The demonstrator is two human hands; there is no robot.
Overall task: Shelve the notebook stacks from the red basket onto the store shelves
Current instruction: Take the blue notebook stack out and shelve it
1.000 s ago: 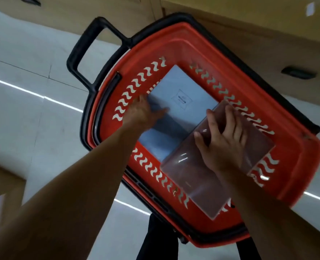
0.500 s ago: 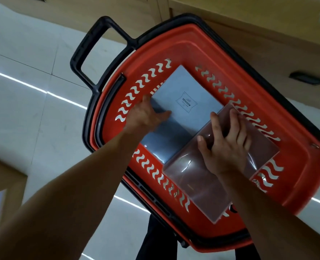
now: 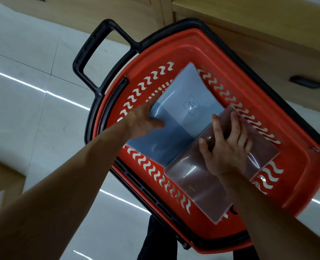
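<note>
Down on the pale tiled floor [image 3: 33, 113] sits the red basket [image 3: 294, 128], its black handle [image 3: 91, 53] standing out toward the upper left and wooden cabinets [image 3: 249, 34] running just behind it; two wrapped notebook stacks lie inside. A blue stack [image 3: 185, 117] fills the middle of the basket, its film catching the light and a small printed label showing on top, too blurred to read; a maroon stack [image 3: 198, 181] lies partly over the blue one's near corner and reaches toward the basket's near rim. The person's left hand [image 3: 142, 121] is at the blue stack's left edge, thumb on the top face; the other fingers drop down beside that edge, and whether they are closed under it cannot be told. The right hand [image 3: 228, 147] rests flat on the maroon stack with its fingers spread apart, fingertips [image 3: 215, 119] reaching its far edge, where it meets the blue one; nothing shows them curled around it. Both forearms are bare, and dark trouser legs [image 3: 155, 239] show below the basket.
</note>
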